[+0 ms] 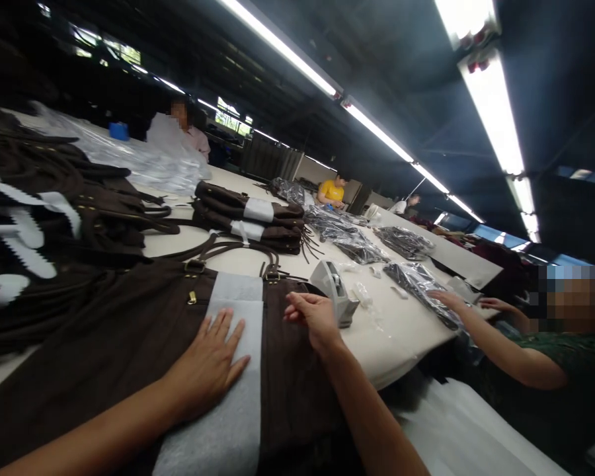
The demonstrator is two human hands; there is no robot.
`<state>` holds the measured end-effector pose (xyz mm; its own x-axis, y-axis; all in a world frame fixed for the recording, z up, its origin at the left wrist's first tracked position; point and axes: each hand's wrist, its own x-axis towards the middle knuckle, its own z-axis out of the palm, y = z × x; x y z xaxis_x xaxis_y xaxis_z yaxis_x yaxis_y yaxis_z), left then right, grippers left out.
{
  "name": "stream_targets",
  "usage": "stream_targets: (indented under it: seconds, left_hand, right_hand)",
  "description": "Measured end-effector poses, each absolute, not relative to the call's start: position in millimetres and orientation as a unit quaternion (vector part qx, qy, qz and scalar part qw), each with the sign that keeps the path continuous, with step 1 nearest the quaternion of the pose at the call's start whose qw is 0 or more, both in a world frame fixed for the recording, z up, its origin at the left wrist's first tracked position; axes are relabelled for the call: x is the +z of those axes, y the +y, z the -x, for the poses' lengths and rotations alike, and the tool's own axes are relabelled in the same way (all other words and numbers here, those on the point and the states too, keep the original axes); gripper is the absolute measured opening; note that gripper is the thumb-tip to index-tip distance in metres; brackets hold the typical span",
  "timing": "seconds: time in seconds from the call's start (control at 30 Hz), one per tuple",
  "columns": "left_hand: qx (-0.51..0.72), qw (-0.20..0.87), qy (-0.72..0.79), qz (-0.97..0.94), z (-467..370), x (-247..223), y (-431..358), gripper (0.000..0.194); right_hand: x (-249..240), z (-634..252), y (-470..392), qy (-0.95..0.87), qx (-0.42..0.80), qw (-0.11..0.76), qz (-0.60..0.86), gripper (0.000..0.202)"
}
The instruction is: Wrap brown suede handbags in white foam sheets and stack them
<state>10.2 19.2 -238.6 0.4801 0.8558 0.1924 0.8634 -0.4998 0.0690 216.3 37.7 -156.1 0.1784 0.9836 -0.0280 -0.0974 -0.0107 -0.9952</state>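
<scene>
A dark brown bag lies flat in front of me, with buckled straps and a small gold zipper pull. Across it runs a strip of pale grey tissue-like wrap. My left hand rests on the strip and the bag, fingers stretched out. Over the right part of the bag is my right hand, thumb and fingers pinched together; anything between the fingertips is too small to make out. Just beyond it stands a grey tape dispenser on the table.
Several folded brown bags with wrap bands are stacked ahead. More bags and straps pile up at left, near clear plastic sheets. Bagged items lie along the table. A co-worker's arm reaches in at right.
</scene>
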Motion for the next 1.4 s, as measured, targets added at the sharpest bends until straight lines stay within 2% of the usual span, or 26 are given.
stream_targets:
  seconds: [0.17,0.6,0.83,1.07,1.2,1.23,1.33,1.4]
  left_hand:
    - [-0.102,-0.015,-0.5,0.86,-9.7,-228.8,13.0,0.067]
    - [-0.124,-0.011,-0.504,0.854,-9.3,-222.6,5.8,0.064]
    - [-0.118,-0.019,-0.506,0.854,-8.9,-222.3,5.4,0.063]
    - [-0.156,0.002,-0.496,0.854,-8.5,-235.2,7.6,0.06]
    - [-0.172,0.008,-0.493,0.853,-7.9,-239.1,10.0,0.059]
    - [-0.175,0.013,-0.491,0.853,-7.9,-239.8,10.6,0.057]
    - [-0.173,0.032,-0.483,0.858,-7.4,-244.9,13.5,0.055]
    - [-0.188,0.043,-0.477,0.858,-6.4,-252.8,17.2,0.055]
  right_hand:
    - [-174.7,-151.8,73.7,-0.352,0.542,0.518,0.561,0.015]
    - [-207.2,-126.0,104.2,-0.362,0.48,0.465,0.649,0.026]
    - [-198.8,-140.8,110.7,-0.418,0.495,0.361,0.671,0.03]
    - [-197.7,-153.0,86.6,-0.482,0.497,0.281,0.665,0.046]
    - [-191.9,-173.4,69.3,-0.576,0.471,0.197,0.638,0.039]
    - [-186.0,-186.3,68.7,-0.596,0.443,0.214,0.635,0.035]
    - [-158.0,-247.1,76.6,-0.569,0.25,0.372,0.69,0.019]
    - [-137.1,-297.4,84.1,-0.504,0.124,0.41,0.75,0.016]
